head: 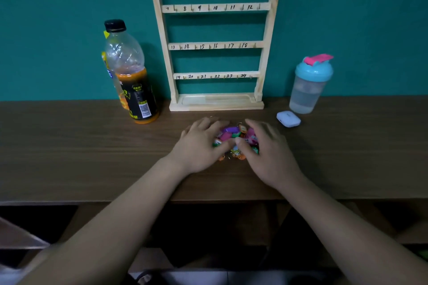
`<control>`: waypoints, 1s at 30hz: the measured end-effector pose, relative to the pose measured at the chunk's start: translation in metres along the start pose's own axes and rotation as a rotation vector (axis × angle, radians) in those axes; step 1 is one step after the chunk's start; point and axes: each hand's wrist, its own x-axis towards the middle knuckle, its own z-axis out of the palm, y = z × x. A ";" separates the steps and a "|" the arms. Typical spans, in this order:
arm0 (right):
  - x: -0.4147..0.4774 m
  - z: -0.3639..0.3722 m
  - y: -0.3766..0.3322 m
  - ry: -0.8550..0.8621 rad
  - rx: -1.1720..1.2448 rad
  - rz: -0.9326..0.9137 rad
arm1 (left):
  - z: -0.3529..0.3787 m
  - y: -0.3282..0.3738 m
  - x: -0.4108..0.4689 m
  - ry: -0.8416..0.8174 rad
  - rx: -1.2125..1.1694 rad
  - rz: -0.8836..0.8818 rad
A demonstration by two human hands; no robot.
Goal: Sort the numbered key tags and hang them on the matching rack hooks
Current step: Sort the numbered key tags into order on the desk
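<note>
Both hands are cupping a heap of coloured tags (232, 132) that is lying in the middle of the tabletop (69, 146), about halfway between its front and back edges. The left hand (198, 146) is curling round the heap from the left and the right hand (266, 152) from the right. Their fingers are wrapping the far side while the thumbs are meeting on top (the numbers on the tags are too blurred to read). The rack (216, 102) is standing against the back edge, right behind the heap, with its hooks bare on the rows marked up to 24. A bottle (132, 76) is standing just left of the rack. A shaker (309, 87) is standing to the right, with a white case (288, 119) lying just in front of it.
</note>
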 end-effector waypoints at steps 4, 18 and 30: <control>0.006 0.003 -0.002 -0.098 -0.045 0.059 | 0.009 -0.002 -0.004 0.073 0.084 -0.002; 0.036 0.023 -0.023 -0.298 -0.203 -0.003 | 0.008 -0.008 -0.016 0.091 0.104 -0.025; 0.038 0.069 -0.087 -0.350 -0.151 -0.170 | -0.029 -0.061 -0.075 0.080 0.113 -0.123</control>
